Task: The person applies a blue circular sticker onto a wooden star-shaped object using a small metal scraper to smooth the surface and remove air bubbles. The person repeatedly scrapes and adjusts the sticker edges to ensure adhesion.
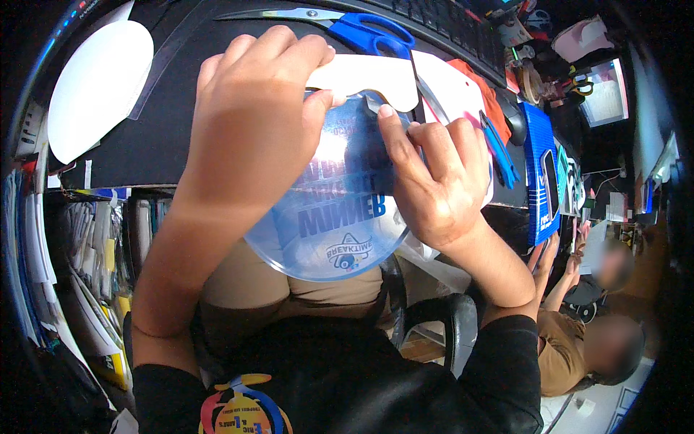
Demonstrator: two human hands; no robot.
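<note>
My left hand [257,103] grips the upper edge of a clear rounded plaque [341,179], fingers over a white panel [368,73] and thumb below it. Blue lettering and a logo on the plaque face away from me, upside down. The panel's lower edge is wavy. My right hand [442,173] is at the plaque's right side, its index finger pressed on a small grey blade-like piece [372,104] against the panel's lower edge. The rest of that piece is hidden by the fingers. The plaque's lower part hangs over my lap.
Blue-handled scissors [368,32] lie beyond the panel, before a keyboard [434,21]. At right are a blue cutter knife [499,149], a mouse [512,122] and a phone [550,182] on a blue box [534,146]. A white oval sheet [100,92] lies left. Two people sit at right.
</note>
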